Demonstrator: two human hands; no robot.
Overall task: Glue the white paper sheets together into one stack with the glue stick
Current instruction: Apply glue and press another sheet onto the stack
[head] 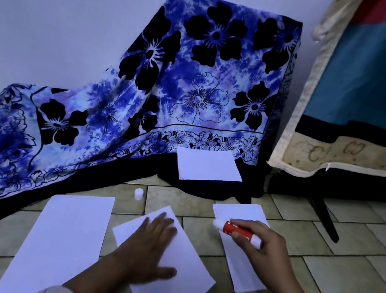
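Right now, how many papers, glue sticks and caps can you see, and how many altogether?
white papers: 4 (left sheet, middle sheet, right pile, far sheet)
glue stick: 1
white cap: 1
total: 6

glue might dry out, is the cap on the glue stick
No, the cap stands on the floor, apart from the glue stick in the right hand.

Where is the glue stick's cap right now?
In the head view, the white cap stands on the tiled floor left of centre, between the far edge of the left sheet and the hem of the blue floral cloth.
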